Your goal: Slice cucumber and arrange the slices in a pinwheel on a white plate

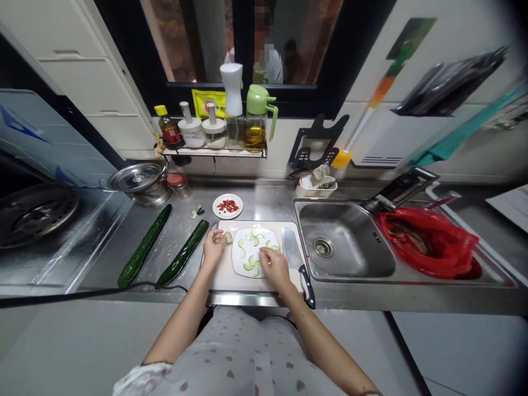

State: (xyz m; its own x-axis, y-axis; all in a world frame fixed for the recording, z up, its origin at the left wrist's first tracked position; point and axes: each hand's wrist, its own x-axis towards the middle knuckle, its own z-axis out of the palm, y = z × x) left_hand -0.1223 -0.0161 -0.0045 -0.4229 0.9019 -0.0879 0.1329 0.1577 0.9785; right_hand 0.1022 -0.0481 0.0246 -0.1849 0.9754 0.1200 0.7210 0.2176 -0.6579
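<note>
A white square plate lies on a pale cutting board, with half-round cucumber slices set out on it in small clusters. At the plate's left edge, my left hand is closed, its fingertips on a cucumber slice. My right hand hangs over the right half of the plate with thumb and fingers pinched together; anything between them is too small to make out. A kitchen knife rests along the board's right side, its black handle towards me.
Two whole cucumbers lie left of the board. Behind it stands a small plate of chopped red pieces. To the right are the sink and a red plastic bag. A spice shelf hangs above the counter.
</note>
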